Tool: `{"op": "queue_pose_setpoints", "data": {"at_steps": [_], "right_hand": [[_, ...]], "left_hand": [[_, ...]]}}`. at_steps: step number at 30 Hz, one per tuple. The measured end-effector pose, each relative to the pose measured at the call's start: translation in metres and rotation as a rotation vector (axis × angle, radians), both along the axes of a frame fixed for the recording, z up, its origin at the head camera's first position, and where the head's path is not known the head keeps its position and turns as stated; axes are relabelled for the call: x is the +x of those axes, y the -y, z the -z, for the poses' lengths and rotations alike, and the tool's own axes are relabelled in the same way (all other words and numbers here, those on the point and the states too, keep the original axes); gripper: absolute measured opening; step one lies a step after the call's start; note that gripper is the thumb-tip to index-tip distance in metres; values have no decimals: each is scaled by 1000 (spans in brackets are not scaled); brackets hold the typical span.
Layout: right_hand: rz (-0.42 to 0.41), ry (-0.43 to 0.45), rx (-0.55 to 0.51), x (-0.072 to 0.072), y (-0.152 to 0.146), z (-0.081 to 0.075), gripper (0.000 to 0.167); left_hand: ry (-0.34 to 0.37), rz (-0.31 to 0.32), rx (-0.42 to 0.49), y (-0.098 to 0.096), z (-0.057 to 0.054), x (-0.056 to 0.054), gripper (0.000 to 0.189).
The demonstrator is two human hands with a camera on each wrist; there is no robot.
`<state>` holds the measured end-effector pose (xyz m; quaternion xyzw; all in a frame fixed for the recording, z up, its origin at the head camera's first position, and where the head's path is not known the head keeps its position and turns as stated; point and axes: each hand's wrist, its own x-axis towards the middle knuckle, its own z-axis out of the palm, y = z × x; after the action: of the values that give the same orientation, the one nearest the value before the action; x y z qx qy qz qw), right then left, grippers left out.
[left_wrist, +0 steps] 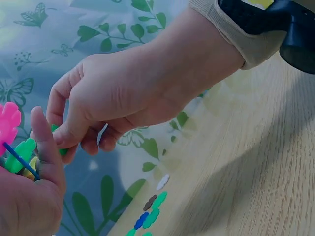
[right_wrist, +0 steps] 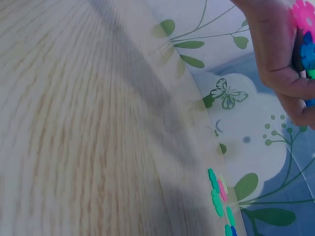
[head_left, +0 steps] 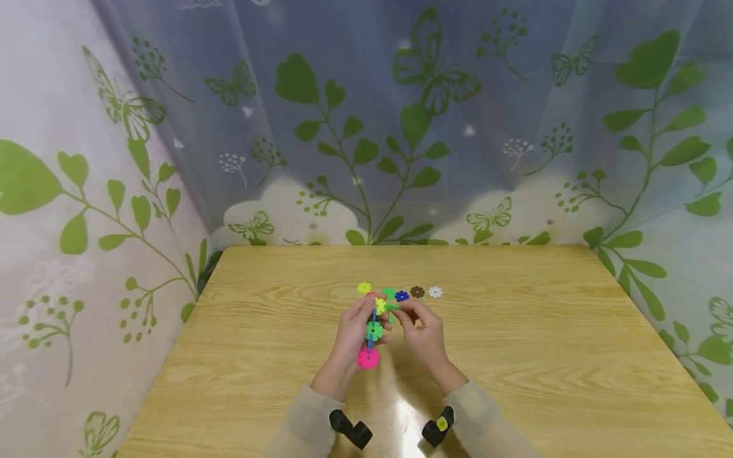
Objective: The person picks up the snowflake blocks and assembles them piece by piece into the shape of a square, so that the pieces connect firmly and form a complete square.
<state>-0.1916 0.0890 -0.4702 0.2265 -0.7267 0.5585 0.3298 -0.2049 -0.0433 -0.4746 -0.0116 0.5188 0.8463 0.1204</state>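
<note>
A chain of notched plastic discs joined edge to edge lies along my left hand (head_left: 347,331), which grips it near its far end. From the near end run a pink disc (head_left: 368,359), a blue one seen edge-on, a green disc (head_left: 374,331), another blue one and a yellow disc (head_left: 380,306). My right hand (head_left: 426,334) pinches a green disc (head_left: 392,306) between thumb and finger, right at the yellow disc's edge. In the left wrist view, the right hand's fingers (left_wrist: 64,135) cover most of that green piece. The right wrist view shows the chain's blue disc (right_wrist: 308,54) beside the left hand.
Beyond the hands, loose discs lie in a rough row on the wooden table (head_left: 515,356): yellow (head_left: 364,288), green (head_left: 389,293), blue (head_left: 402,296), brown (head_left: 417,292) and white (head_left: 435,292). A leaf-patterned curtain (head_left: 366,127) hangs behind the table's far edge.
</note>
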Motion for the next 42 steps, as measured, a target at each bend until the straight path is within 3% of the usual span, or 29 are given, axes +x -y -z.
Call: {"op": "queue_pose_setpoints", "data": {"at_steps": [5,12,17,22,26,28,31,34,36,38,42], "right_hand": [[-38,-28,28,0,-3,-1,18],[-86,122,-61,3,-4,1,10],[-14,-49,77,3,-6,0,17],[-22,-6,132,-5,-13,10,18],[15,-64,215,-15,-18,24,18],[-22,0,138,-11,-16,19,15],[-101,173,-91,-2,-11,11,11],[-130,229,-196,-1,-10,12,8],[-125,211,-176,-5,-13,19,10],[-103,145,-84,-10,-19,25,12],[7,-124,228,-18,-28,28,18]], "left_hand": [[-5,4,0,1,0,1,33],[33,11,15,0,-2,3,33],[31,18,8,0,-1,4,35],[18,31,-10,0,0,3,42],[14,42,-18,0,-3,3,41],[24,40,-9,-1,-4,2,39],[34,40,12,-2,-2,0,40],[26,48,16,-3,-3,1,42],[19,51,7,-4,-2,1,41],[11,49,-12,-4,-2,2,39],[-24,49,-69,-4,1,2,38]]}}
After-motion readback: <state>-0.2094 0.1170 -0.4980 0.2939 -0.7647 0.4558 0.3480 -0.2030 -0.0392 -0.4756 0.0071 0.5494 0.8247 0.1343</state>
